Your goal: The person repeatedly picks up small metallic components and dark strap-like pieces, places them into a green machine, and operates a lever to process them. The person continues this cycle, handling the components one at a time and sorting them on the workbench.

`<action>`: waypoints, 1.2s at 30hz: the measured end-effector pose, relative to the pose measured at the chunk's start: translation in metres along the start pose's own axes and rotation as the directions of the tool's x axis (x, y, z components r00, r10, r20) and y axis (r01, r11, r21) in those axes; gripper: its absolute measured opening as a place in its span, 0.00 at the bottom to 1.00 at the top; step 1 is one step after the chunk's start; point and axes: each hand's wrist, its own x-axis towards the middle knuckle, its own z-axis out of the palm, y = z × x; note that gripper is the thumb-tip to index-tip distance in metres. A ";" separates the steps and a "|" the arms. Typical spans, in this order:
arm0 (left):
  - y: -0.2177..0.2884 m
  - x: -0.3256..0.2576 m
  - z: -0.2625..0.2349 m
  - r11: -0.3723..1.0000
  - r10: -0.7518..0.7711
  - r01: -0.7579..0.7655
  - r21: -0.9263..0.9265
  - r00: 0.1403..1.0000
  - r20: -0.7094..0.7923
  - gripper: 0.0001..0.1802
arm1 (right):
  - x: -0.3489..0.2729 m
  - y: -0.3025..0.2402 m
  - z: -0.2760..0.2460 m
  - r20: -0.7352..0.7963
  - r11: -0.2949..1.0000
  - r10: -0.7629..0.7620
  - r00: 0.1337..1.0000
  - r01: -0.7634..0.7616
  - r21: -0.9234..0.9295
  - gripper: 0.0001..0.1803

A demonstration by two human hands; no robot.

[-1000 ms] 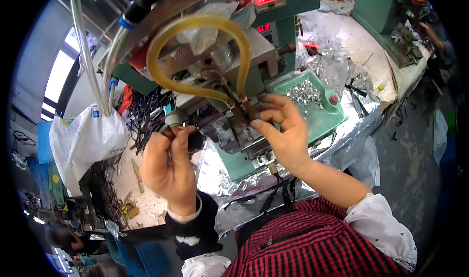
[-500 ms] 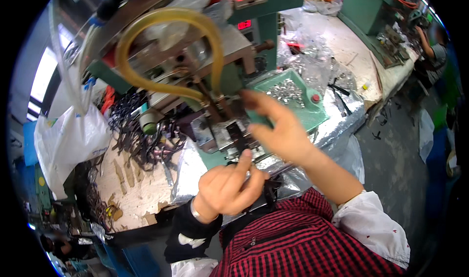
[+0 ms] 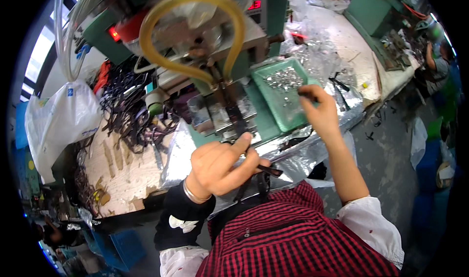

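My left hand [image 3: 221, 167] is close to my chest, shut on a thin dark strap [image 3: 261, 177] whose end hangs down in front of my red checked shirt. My right hand [image 3: 318, 111] reaches out over the green tray [image 3: 281, 116], fingertips pinched among the small shiny metal parts [image 3: 286, 79] lying in it. Between the hands stands the green press machine [image 3: 229, 108] with its grey metal jig and a looped yellow hose [image 3: 195, 30] above.
A heap of dark straps [image 3: 129, 106] lies on the wooden bench at the left, beside a white plastic bag [image 3: 61, 123]. Silver foil [image 3: 312, 150] covers the bench edge. Another person [image 3: 437, 64] works at the far right bench.
My left hand has stayed near my chest and now shows a dark strap. My right hand moved from the jig out right to the green tray. The view shifted left.
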 end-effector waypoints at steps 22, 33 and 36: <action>-0.078 -0.190 -0.100 0.023 -0.973 0.729 0.684 0.173 -0.152 0.17 | 0.013 -0.011 0.045 -0.066 0.982 -0.175 0.982 0.170 -0.080 0.09; -0.207 -0.093 -0.145 0.129 -0.987 0.793 -0.595 0.045 -0.155 0.16 | -0.018 -0.026 0.022 -0.078 0.976 -0.073 0.994 0.087 0.198 0.09; -0.216 -0.111 -0.144 -0.071 -0.982 0.723 0.687 0.070 -0.175 0.32 | -0.007 -0.076 0.035 -0.070 0.936 -0.249 0.966 0.258 0.239 0.10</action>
